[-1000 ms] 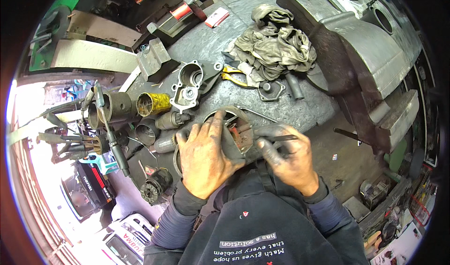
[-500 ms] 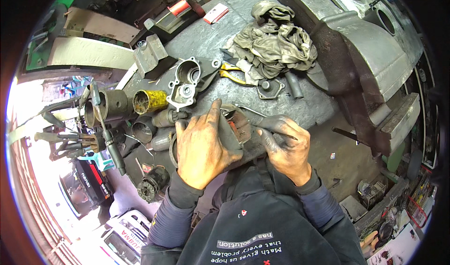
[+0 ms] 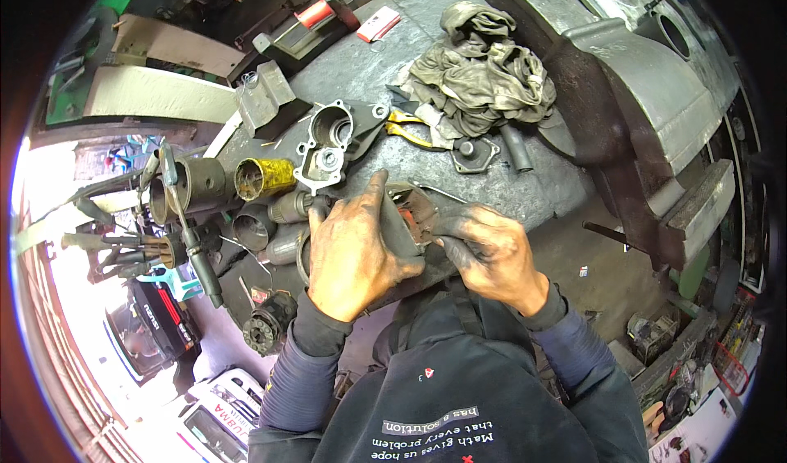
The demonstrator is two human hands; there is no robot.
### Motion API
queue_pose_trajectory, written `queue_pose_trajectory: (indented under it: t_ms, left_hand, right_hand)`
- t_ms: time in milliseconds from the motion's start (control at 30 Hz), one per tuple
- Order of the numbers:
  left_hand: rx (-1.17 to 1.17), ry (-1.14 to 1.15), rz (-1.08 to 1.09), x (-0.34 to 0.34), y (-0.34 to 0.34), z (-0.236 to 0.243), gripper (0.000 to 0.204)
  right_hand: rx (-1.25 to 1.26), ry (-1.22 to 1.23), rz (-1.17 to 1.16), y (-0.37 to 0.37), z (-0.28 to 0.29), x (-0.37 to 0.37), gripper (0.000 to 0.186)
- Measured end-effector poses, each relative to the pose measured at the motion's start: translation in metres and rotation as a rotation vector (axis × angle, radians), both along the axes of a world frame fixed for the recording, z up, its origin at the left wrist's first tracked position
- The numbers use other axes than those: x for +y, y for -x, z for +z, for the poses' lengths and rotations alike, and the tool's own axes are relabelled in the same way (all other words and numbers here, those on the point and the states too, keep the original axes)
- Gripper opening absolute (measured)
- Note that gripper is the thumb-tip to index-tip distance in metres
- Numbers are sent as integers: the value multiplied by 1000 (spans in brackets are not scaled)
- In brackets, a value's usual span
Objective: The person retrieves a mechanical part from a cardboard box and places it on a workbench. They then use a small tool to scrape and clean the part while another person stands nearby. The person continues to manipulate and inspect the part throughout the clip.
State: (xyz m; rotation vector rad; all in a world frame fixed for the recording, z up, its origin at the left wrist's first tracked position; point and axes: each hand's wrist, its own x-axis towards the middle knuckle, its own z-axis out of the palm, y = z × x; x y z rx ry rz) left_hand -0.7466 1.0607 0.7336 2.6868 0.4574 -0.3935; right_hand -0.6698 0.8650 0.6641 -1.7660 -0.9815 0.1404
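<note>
My left hand (image 3: 351,254) is wrapped over a dark, cylindrical metal housing (image 3: 397,238), gripping it near the front edge of the bench. Inside its open end, which faces right, reddish-orange parts show. At that opening is my right hand (image 3: 489,250), its thumb and fingers pinched together against the rim. Whatever lies between those blackened fingertips is too small or hidden to make out. Just beyond the housing rests a thin metal rod (image 3: 443,193). Left of my left hand lie a toothed metal shaft part (image 3: 288,206) and a dark metal ring (image 3: 252,227).
A pale cast housing (image 3: 324,147), a yellow cup (image 3: 264,178) and yellow-handled pliers (image 3: 414,131) lie farther back. Crumpled grey cloth (image 3: 484,74) sits beside a flanged cover (image 3: 475,153) and a short tube (image 3: 516,147). A large metal casing (image 3: 648,86) bounds the right side.
My right hand has moved left, bringing its pinched fingertips to the housing's open end. My left hand keeps its grip on the housing, nearly still.
</note>
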Motion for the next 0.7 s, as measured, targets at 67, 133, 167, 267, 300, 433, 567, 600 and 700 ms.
queue_pose_trajectory:
  t_ms: [67,133,167,267,300,433,567,600,700]
  left_hand:
    - [24,2,-8,0,-1,1,115]
    - [59,1,2,0,1,3,116]
    - [67,0,0,0,0,3,116]
    - [39,15,-14,2,0,1,118]
    - [48,14,-5,2,0,0,118]
    - [25,4,11,4,1,-2,116]
    - [58,19,-1,5,2,-2,119]
    - [35,15,-9,6,1,-2,119]
    - [40,31,-17,7,0,-2,119]
  right_hand:
    - [150,35,-96,0,0,0,20]
    - [194,-40,-170,1,0,1,20]
    - [164,-21,-90,2,0,1,19]
    - [142,18,-105,3,-1,5,18]
    - [127,-1,-108,4,-1,6,17]
    - [138,36,-90,2,2,6,16]
    - [121,-15,-212,-6,5,4,13]
    - [80,-8,-117,-7,6,5,12]
    - [112,10,-47,-8,5,7,13]
